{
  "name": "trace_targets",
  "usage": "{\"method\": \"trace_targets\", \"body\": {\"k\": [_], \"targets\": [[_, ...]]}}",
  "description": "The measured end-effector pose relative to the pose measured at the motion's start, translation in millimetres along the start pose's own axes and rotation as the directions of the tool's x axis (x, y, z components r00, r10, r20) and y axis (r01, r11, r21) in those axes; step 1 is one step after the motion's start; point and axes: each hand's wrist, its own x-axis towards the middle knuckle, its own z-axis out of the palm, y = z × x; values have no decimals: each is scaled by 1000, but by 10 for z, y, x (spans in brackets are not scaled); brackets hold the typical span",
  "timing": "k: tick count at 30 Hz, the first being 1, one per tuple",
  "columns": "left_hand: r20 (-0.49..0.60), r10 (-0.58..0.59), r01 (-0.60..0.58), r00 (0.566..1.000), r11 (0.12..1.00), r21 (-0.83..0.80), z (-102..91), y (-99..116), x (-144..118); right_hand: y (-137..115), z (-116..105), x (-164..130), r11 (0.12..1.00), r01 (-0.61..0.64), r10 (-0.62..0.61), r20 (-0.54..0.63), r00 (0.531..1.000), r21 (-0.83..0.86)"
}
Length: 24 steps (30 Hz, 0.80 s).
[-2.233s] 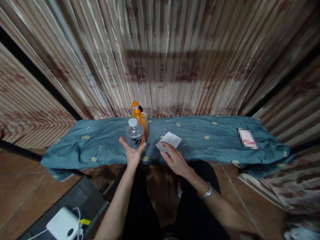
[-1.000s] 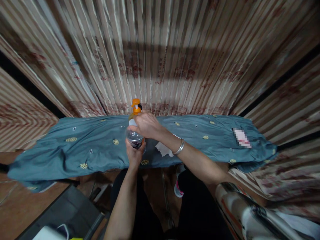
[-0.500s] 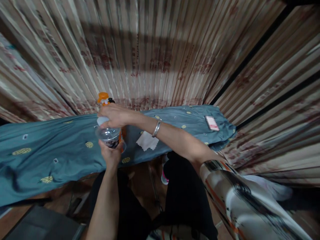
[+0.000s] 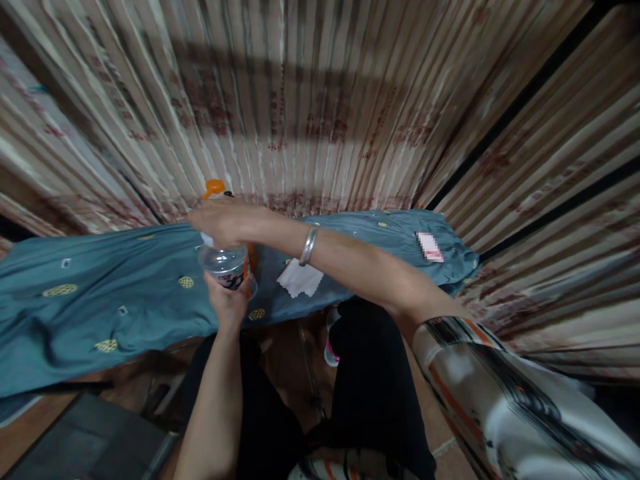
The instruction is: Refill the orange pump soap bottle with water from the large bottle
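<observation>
both hands on a clear bottle (image 4: pixel 226 261) at the surface's (image 4: pixel 100 293) near edge.
left hand (image 4: pixel 227 301) grips its base, right hand (image 4: pixel 223 223) closed over its cap; open cloth to the left.

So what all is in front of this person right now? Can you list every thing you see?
clear bottle: one, clear plastic with a dark label, upright at the near edge of the table.
orange bottle: one, orange cap, right behind the clear bottle, mostly hidden.
white cloth: one, white, flat on the table, right of the bottles.
tablecloth: one, blue-grey with small yellow motifs, covering the long table.
card: one, white and pink, blurred, far right of the table.
curtain: striped beige and red, behind the table.
bracelet: one, silver, on the right wrist.
left hand: holds the clear bottle from below.
right hand: closed over the clear bottle's top.
</observation>
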Motion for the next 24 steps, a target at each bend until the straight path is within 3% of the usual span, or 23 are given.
{"method": "trace_targets", "body": {"k": [2,6,9,12,15,18,21,23,24], "targets": [[-2,24,-24,1000,1000,-20,12,-8,-39,34,3,5,1000,6,-6,66,998,-4],[-1,60,-60,998,997,-48,45,-18,-82,104,172,98,998,-66,67,-79,995,22],[-9,69,-69,998,996,-61,61,-13,-94,113,237,179,996,-84,85,-51,995,15],[-10,65,-66,998,995,-74,63,-9,-102,162,137,185,998,-48,49,-9,999,41],[4,62,-62,998,995,-80,58,-3,-107,300,0,65,992,29,-21,-62,998,120],[14,67,-66,998,995,-77,51,10,-108,468,68,-236,975,22,12,-153,988,220],[16,70,-68,997,996,-63,35,11,-101,596,441,-749,912,-51,138,-187,973,407],[17,62,-61,998,997,-46,14,-4,-86,659,781,-1185,827,-293,358,-48,932,479],[18,57,-56,998,998,-37,0,-15,-76,690,947,-1418,761,-464,498,48,866,454]]}}
